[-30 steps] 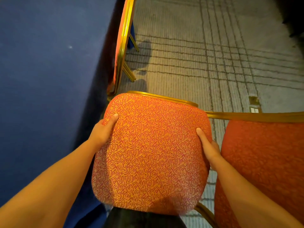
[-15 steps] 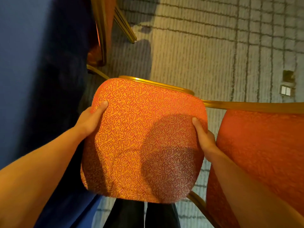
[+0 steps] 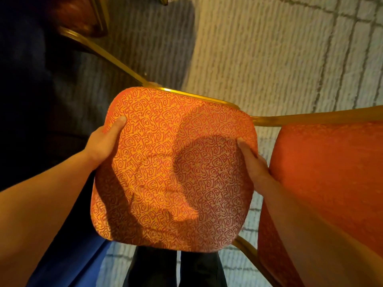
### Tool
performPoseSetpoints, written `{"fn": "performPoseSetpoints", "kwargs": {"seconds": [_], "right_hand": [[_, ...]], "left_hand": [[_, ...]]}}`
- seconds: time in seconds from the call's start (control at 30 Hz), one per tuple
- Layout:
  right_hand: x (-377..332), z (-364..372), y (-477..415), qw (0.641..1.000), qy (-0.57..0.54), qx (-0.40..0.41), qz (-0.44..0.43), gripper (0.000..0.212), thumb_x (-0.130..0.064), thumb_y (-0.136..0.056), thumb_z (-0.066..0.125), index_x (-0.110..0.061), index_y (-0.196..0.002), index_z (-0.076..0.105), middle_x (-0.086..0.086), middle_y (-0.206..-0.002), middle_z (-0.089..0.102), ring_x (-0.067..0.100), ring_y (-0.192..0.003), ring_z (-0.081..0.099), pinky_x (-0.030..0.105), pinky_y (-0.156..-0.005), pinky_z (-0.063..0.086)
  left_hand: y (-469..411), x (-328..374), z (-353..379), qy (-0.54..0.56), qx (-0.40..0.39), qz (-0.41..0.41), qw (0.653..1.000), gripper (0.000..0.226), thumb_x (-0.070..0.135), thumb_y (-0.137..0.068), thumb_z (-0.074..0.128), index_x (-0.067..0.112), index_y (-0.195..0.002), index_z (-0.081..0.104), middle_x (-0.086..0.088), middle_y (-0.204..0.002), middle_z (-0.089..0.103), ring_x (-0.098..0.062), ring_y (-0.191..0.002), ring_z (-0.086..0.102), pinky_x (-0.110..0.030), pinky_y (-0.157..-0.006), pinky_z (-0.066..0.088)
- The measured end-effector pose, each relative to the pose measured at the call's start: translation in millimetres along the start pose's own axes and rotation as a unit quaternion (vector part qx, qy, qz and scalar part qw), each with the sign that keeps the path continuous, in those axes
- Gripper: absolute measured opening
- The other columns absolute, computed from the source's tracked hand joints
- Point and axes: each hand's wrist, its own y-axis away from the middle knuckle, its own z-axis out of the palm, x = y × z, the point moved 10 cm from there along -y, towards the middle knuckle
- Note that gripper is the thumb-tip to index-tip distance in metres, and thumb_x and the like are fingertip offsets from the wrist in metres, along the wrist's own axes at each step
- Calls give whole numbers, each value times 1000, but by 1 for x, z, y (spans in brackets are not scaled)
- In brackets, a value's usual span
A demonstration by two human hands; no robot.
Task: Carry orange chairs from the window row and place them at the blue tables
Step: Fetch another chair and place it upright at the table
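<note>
Both hands clamp the orange chair's patterned backrest (image 3: 174, 168) (gold-framed): left hand (image 3: 103, 143) on its left edge, right hand (image 3: 251, 160) on its right, between the blue tablecloth (image 3: 68, 255) and a neighbouring orange chair (image 3: 327, 172).

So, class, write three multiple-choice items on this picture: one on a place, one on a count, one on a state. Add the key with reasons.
1. Where is the plain orange chair? A left of the patterned cushion B right of it C on top of it
2. How many hands grip the patterned cushion? A none B one C two
3. The carpet is A striped B plain black C tiled wood

Key: B, it stands at the right edge; C, left hand and right hand clasp its sides; A, pale ribbed lines cross it.
</note>
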Motion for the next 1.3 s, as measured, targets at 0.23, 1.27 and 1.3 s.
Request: {"fn": "performPoseSetpoints", "kwargs": {"seconds": [0.23,1.27,1.3], "right_hand": [[4,4,-12,999,-26,-29,-10,78,-73,-68,69,-24,-128,62,1,-119,67,23,-111,61,44,-103,46],[-60,-86,290,956,101,-10,-276,50,-32,-76,67,-18,-123,54,-4,-109,54,13,-97,55,31,-85,46],[-64,-94,303,951,111,-4,-287,45,-26,-81,66,-17,-123,53,-4,-105,49,13,-95,50,30,-82,42]], "left_hand": [[0,-11,6,15,3,0,1000,67,63,-89,47,12,-130,58,-10,-123,60,-23,-107,55,-33,-94,38],[263,95,-11,-36,-91,83,992,17,32,-95,52,16,-95,58,-9,-92,55,-23,-90,53,-37,-85,45],[269,96,-9,-37,-97,85,991,17,32,-95,52,16,-97,58,-10,-99,56,-24,-95,54,-40,-91,45]]}}
